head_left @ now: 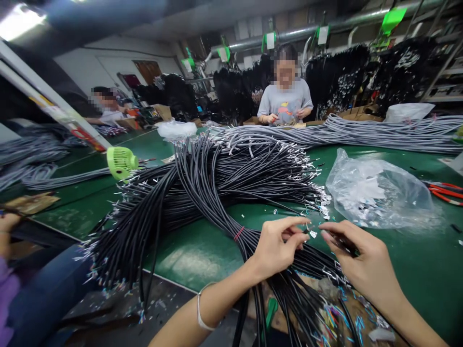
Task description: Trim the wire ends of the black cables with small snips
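Note:
My left hand (278, 245) is closed in a pinch around the end of a black cable (306, 231), where a small white piece (313, 234) sticks out past the fingertips. Just to its right, my right hand (363, 255) is curled, thumb and index finger nearly together. Something dark lies inside its palm, mostly hidden, and I cannot make out what it is. Below both hands spreads a bundle of black cables (217, 209), bound by a red tie (238, 233). Stripped coloured wires (334, 313) fan out at the bundle's near end.
A big heap of black cables (144, 231) covers the left middle of the green table (195, 255). Grey cables (390, 132) run along the back. A clear plastic bag (379, 188), red-handled pliers (446, 192) and a green fan (121, 163) lie around. A person (285, 99) sits opposite.

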Tool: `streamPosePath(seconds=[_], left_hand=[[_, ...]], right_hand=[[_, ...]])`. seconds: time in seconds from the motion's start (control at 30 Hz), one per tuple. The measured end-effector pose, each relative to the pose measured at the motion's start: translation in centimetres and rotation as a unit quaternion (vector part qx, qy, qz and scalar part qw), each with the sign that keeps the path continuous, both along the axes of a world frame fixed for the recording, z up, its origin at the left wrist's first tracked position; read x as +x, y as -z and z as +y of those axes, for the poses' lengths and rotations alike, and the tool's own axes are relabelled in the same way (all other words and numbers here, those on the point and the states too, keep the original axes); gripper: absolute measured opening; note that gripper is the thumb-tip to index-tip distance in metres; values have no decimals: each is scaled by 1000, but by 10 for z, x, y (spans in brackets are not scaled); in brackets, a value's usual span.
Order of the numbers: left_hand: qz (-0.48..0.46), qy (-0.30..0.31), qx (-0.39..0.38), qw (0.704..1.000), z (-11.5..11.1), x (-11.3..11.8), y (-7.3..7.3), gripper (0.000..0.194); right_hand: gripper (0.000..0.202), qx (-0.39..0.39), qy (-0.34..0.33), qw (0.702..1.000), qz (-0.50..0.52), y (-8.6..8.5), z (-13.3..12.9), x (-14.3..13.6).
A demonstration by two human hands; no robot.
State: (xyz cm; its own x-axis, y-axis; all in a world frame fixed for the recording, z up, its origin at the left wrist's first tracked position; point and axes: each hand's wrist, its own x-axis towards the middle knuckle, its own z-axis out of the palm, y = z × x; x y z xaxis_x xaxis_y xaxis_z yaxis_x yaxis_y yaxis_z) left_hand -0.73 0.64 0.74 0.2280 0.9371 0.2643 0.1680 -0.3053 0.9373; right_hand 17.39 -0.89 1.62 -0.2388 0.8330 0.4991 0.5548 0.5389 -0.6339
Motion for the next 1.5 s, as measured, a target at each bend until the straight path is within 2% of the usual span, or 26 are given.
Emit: streamPosePath(seconds=[0.07,0.1,0.23,0.33,0.43,0.53,0.63,0.73,0.87,1.07,1.17,1.3,1.5], left_hand=[[9,28,3,1000,-2,1,0,35],[28,32,21,999,-2,1,0,34],[127,4,98,987,-1,1,-1,23],[142,-25,95,985,1,2,-3,21],[116,-36,46,992,3,2,-2,21],[41,14,-42,998,8,0,3,25],[-55,91,-138,985,13,-2,8,34],[-133,120,-201,963,15,-2,7,43],[-173,80,-215,958,15,1,5,39],[-142,9,-180,973,14,4,7,28],[-144,-13,-173,974,14,4,5,27],[-184,-38,-181,965,13,4,1,25],[-179,-48,-164,969,10,3,2,19]], right_hand=[[25,14,-4,1000,15,3,-2,-2],[28,18,-7,1000,19,4,-2,-2],[21,-6,-8,1000,23,5,1,-2],[14,-22,16,999,25,4,3,-4],[15,-1,24,1000,20,5,2,-8],[22,30,23,999,4,12,0,-8],[38,63,20,997,-28,20,-1,-5],[47,64,18,996,-51,23,0,-2],[38,51,28,998,-29,21,0,-6],[33,43,8,999,-4,19,-3,-12],[30,5,40,999,-6,18,-1,-11],[39,-55,81,995,-29,16,3,-11],[27,-85,28,996,-3,21,6,-15]])
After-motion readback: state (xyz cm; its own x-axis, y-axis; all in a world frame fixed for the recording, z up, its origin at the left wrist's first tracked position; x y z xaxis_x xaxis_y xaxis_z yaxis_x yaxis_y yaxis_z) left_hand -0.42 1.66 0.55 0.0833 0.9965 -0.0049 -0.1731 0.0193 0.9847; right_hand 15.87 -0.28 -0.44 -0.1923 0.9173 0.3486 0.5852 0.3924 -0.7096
